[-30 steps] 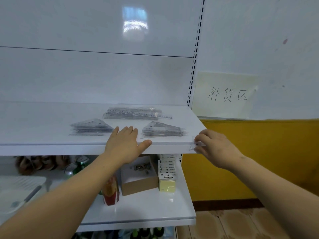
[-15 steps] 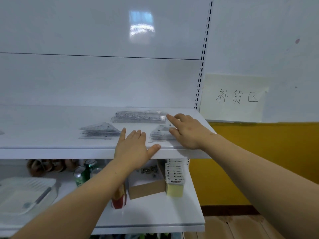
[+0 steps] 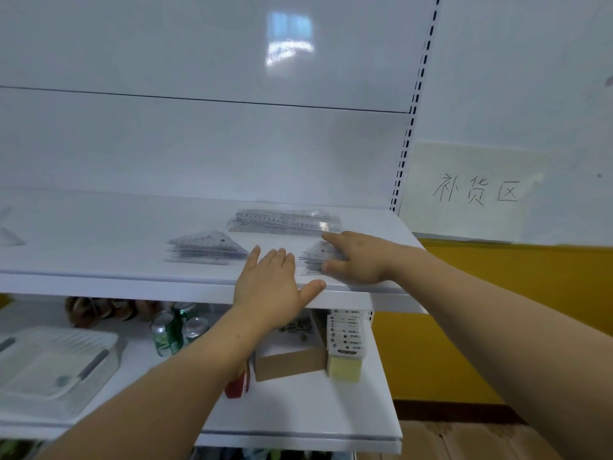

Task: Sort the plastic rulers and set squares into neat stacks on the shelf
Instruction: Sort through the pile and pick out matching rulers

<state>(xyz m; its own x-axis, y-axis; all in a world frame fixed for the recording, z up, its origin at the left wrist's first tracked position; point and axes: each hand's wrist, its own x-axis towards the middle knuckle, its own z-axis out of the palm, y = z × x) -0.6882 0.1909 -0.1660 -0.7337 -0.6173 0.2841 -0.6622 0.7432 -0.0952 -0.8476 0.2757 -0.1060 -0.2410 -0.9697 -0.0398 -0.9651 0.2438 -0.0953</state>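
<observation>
On the white upper shelf [image 3: 99, 260] lie three piles of clear plastic. A stack of rulers [image 3: 282, 221] sits at the back. A stack of set squares [image 3: 205, 250] is at the left. A second stack of set squares [image 3: 313, 257] lies at the right, partly under my right hand [image 3: 358, 257], whose straight fingers rest on it, thumb at its front edge. My left hand [image 3: 268, 287] lies flat on the shelf's front edge between the two triangle stacks, holding nothing.
Another clear set square [image 3: 10, 237] shows at the far left. The lower shelf [image 3: 298, 423] carries green cans [image 3: 172, 330], a clear tray [image 3: 49, 366], a cardboard box [image 3: 288, 356] and sticky notes [image 3: 345, 343]. A paper sign [image 3: 474, 190] hangs on the right wall.
My right hand left the shelf's right front corner, moved onto the right set-square stack and now lies on it. My left hand stayed flat at the front edge.
</observation>
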